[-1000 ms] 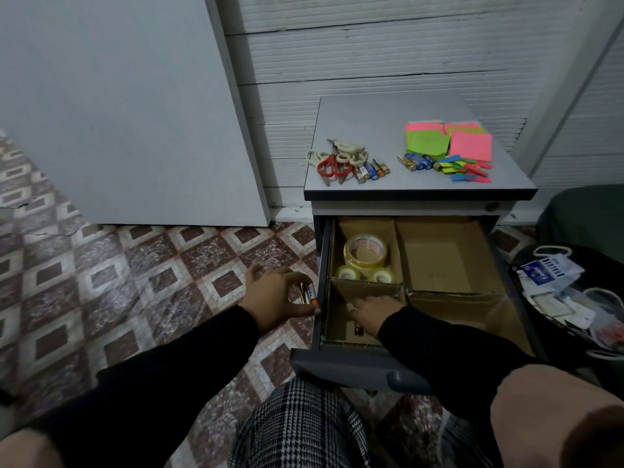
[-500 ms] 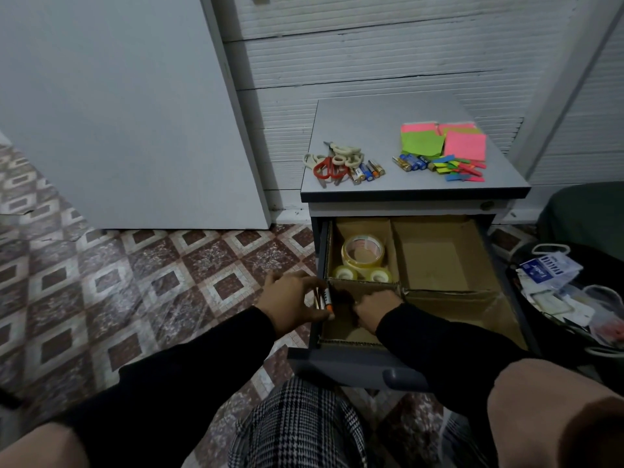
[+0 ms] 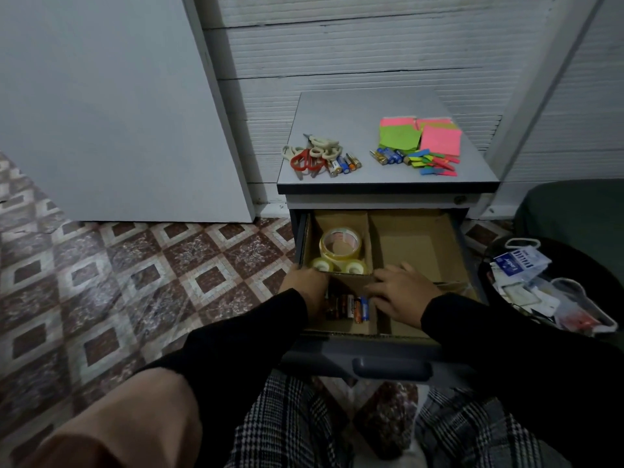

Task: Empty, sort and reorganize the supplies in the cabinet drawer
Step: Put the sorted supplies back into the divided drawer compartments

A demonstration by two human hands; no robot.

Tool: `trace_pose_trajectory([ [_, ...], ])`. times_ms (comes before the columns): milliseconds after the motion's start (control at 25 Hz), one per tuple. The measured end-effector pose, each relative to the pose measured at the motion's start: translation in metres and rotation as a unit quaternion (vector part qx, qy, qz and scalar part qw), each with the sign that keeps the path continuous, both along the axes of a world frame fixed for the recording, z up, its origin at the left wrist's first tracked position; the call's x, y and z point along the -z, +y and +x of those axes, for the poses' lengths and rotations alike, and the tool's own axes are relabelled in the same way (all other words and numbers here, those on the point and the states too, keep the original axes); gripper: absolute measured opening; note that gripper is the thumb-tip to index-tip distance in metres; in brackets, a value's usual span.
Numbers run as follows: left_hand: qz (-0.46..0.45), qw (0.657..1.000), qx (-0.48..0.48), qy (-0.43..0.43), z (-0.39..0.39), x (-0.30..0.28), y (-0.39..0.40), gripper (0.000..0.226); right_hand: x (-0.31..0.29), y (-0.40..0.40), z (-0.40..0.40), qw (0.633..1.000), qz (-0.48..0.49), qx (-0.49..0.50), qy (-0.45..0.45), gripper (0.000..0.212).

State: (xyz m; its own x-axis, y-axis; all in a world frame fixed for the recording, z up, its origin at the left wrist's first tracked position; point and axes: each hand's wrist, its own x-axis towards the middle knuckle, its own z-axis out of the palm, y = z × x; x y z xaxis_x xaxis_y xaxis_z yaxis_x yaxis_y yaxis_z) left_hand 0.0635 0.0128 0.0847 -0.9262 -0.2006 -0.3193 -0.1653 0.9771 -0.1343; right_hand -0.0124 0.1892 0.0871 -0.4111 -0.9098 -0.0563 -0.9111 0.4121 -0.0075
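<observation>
The open drawer (image 3: 391, 346) holds cardboard dividers. Its front-left compartment contains several batteries (image 3: 351, 307) lying side by side. My left hand (image 3: 305, 285) is down in that compartment at its left wall, fingers curled, the fingertips hidden. My right hand (image 3: 401, 292) rests flat on the divider right of the batteries, fingers spread and empty. Tape rolls (image 3: 340, 249) fill the back-left compartment. The large right compartment (image 3: 415, 244) looks bare. On the cabinet top (image 3: 354, 109) lie scissors (image 3: 312, 157), more batteries (image 3: 342, 163) and coloured sticky notes (image 3: 422, 136).
A dark bin (image 3: 553, 292) with papers and packaging stands right of the drawer. A white panel (image 3: 111, 106) leans on the wall at left. Patterned floor tiles (image 3: 135, 282) spread to the left. My knees in plaid trousers (image 3: 290, 427) are under the drawer front.
My left hand, which held batteries outside the drawer's left side, has moved into the front-left compartment, where batteries now lie. My right hand shifted right onto the divider.
</observation>
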Motion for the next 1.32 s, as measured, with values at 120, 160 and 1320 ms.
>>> trace_pose_trajectory([
  [120, -0.029, 0.999, 0.015, -0.030, -0.008, 0.018, 0.005, 0.034, 0.002, 0.010, -0.007, 0.997, -0.054, 0.026, -0.049, 0.030],
  [160, -0.043, 0.998, 0.025, -0.039, -0.009, 0.023, 0.006, 0.033, 0.005, 0.013, -0.010, 0.995, -0.073, 0.035, -0.064, 0.029],
  [1320, 0.030, 0.996, -0.009, -0.087, -0.020, 0.042, 0.013, 0.033, 0.032, 0.026, -0.007, 0.981, -0.192, 0.016, 0.013, 0.030],
])
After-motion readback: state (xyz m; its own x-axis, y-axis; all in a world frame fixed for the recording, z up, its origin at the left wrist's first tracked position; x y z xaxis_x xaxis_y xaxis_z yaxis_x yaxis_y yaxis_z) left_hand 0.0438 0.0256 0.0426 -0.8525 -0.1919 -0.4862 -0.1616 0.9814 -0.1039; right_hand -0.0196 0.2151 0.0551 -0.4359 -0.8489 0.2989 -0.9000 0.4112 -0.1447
